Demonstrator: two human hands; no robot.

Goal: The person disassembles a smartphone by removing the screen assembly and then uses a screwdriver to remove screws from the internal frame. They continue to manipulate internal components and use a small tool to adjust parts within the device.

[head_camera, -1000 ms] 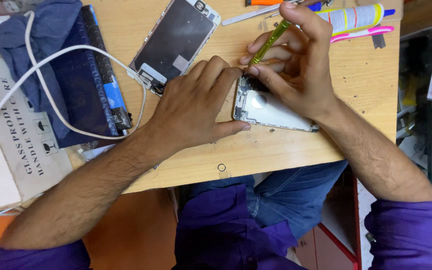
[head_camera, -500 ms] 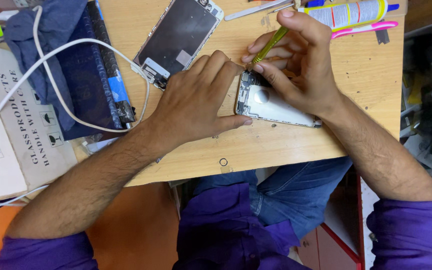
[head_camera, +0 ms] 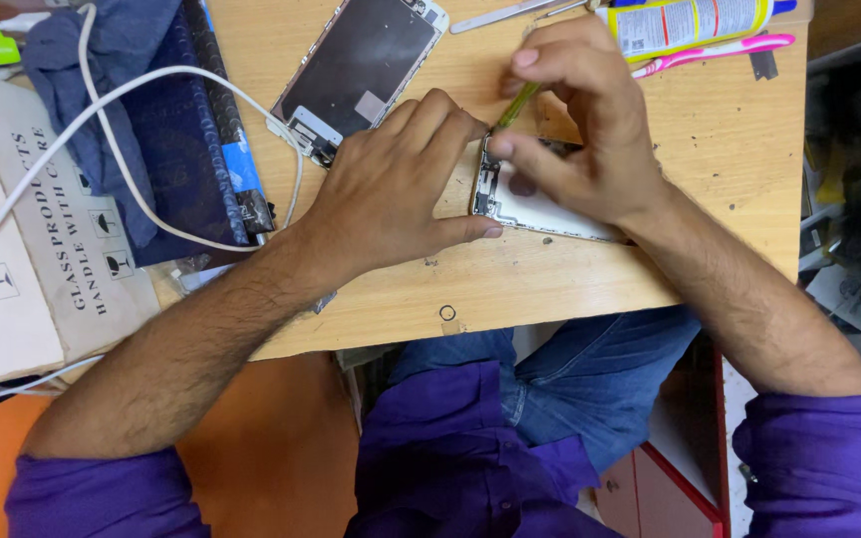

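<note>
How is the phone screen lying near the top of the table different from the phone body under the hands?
The phone screen is dark, lies free and is untouched; the phone body is pale and mostly covered. The left hand presses beside the body, while the right hand holds a thin green tool at its edge. Both lie flat on the wooden table.

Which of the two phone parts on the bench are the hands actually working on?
The white phone body under both hands, poked with a green tool. The dark screen panel lies untouched beyond.

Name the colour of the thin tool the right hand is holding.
Yellow-green tool, pinched in the right hand; the head view shows it.
</note>
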